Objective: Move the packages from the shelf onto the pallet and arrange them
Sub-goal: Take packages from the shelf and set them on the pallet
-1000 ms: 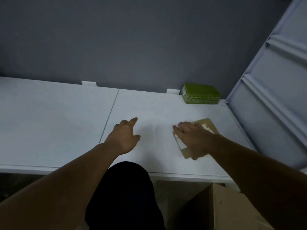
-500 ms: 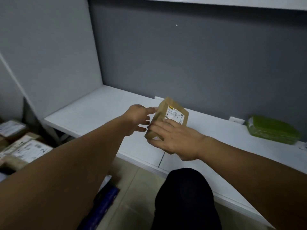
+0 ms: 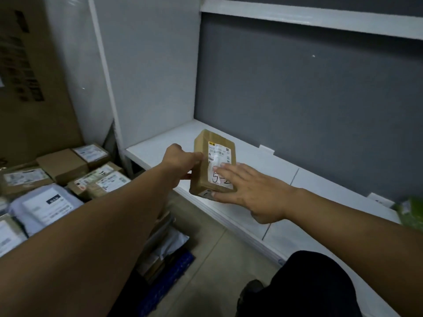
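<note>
Nearest is a dark trouser knee (image 3: pixel 309 282) and, on the floor, the blue pallet (image 3: pixel 169 277), with labelled parcels (image 3: pixel 45 202) stacked on the left. Further out, the left hand (image 3: pixel 180 165) grips the left side of a brown cardboard package (image 3: pixel 215 161) — thumb on top, a finger beneath — while the right hand (image 3: pixel 249 191) lies flat across its label, fingers straight. The package hangs over the front edge of the white shelf (image 3: pixel 320 202). A blurred green package (image 3: pixel 409 211) lies on the shelf at far right.

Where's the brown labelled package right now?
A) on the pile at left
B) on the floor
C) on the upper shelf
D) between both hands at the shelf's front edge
D: the left hand grips the brown package by its left side and the right hand lies flat on its label, above the shelf front.
</note>
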